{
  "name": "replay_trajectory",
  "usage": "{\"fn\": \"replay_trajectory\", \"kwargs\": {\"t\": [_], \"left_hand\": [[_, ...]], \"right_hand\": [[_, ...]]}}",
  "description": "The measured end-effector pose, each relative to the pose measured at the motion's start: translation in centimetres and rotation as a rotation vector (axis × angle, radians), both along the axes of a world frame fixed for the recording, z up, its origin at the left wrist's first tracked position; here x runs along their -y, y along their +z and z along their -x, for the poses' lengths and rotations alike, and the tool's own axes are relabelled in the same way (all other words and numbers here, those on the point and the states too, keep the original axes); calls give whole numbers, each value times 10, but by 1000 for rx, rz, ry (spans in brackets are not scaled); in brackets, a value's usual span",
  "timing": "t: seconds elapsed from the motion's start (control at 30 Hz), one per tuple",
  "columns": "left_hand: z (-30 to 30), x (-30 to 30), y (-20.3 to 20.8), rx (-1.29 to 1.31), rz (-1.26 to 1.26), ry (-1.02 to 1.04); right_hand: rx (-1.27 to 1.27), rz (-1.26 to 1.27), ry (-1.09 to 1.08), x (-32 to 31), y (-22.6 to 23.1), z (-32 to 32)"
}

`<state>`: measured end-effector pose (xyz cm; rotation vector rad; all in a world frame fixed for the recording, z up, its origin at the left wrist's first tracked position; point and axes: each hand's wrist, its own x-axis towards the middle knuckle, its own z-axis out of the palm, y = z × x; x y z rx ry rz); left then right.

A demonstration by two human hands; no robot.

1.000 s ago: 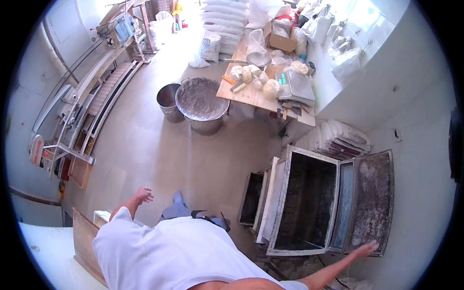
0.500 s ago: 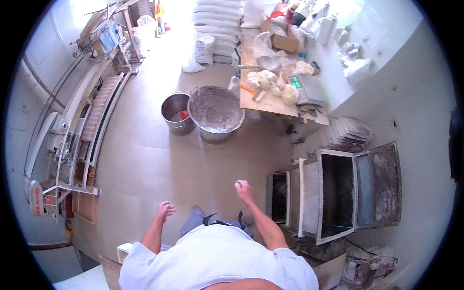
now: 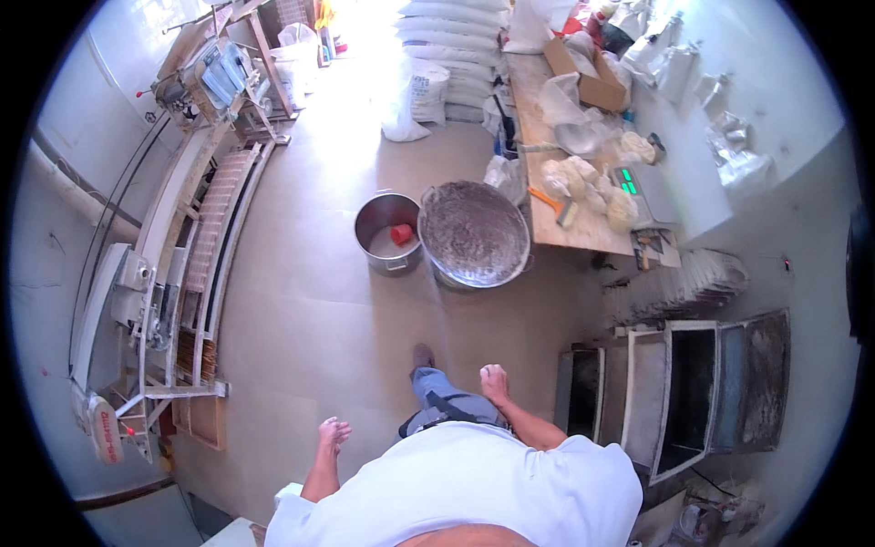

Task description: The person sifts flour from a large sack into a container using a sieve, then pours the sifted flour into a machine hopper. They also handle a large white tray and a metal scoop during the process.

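Note:
My left hand (image 3: 334,432) hangs beside my body at the lower left, its fingers loosely bent and apart, with nothing in it. My right hand (image 3: 494,383) is closed in a loose fist in front of my right hip; nothing shows in it. Both hands are away from any object. On the floor ahead stands a wide metal tub (image 3: 527,271) with a grey-brown, powdery-looking coating or content inside. Touching its left side is a deep steel pot (image 3: 375,260), in which a red scoop or cup (image 3: 402,234) lies.
A wooden table (image 3: 553,228) at right holds a digital scale (image 3: 649,202), white bundles, an orange-handled brush (image 3: 563,212) and a cardboard box (image 3: 600,91). Stacked white sacks (image 3: 453,46) stand behind. A long machine (image 3: 205,219) lines the left wall; an open-doored metal cabinet (image 3: 691,392) stands right.
The view has shifted left, so the room appears farther right. One shoe now shows ahead of my body. My right hand has swung back toward my hip; the pot and tub look nearer.

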<state>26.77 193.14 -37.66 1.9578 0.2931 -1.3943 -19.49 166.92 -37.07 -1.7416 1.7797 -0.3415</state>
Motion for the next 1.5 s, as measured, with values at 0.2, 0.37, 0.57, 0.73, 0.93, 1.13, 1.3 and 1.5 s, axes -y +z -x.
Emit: {"fn": "replay_trajectory", "kwargs": {"t": [0.2, 0.37, 0.57, 0.73, 0.93, 1.13, 1.3, 1.5], "left_hand": [[-104, 135, 31, 111, 138, -38], [-214, 254, 61, 196, 270, -118], [-350, 365, 72, 250, 301, -238], [-455, 489, 82, 215, 273, -296], [-493, 687, 73, 107, 449, -554], [-478, 858, 56, -93, 524, -630], [-511, 972, 47, -117, 392, -585], [-542, 1116, 30, -104, 417, -484]], "right_hand": [[36, 15, -215, 114, 5, -67], [105, -61, -197, 178, -6, -148], [188, -128, -259, 275, -46, -278], [282, -102, -364, 328, -56, -405], [431, -169, -416, 382, -24, -488], [566, -261, -685, 508, -16, -506], [694, -343, -754, 660, -22, -519], [770, -286, -585, 917, -15, -565]]}}
